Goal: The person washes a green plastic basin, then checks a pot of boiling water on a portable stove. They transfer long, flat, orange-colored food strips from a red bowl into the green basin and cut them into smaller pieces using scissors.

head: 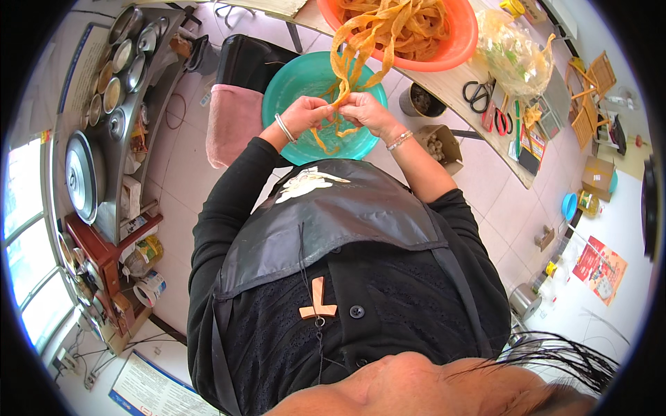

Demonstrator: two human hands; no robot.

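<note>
Long orange-brown ribbon-like strips (341,67) hang from the orange plastic basin (325,13) at the table's edge, down to my two hands. My left hand (307,117) pinches a strip between thumb and fingers. Close beside it, almost touching, my right hand (368,112) grips the same bundle of strips. Both hands are above the teal plastic basin (276,99), and loose strip ends dangle over its inside. More strips lie heaped in the orange basin. What the strips are made of I cannot tell.
Black-handled scissors (478,96), red-handled scissors (502,120) and a clear plastic bag (512,57) lie on the wooden table (447,86). Beneath it are a bucket (411,103) and an open cardboard box (452,148). A pink towel (234,125) drapes a black seat (244,62). Metal shelving (161,88) holds pots at left.
</note>
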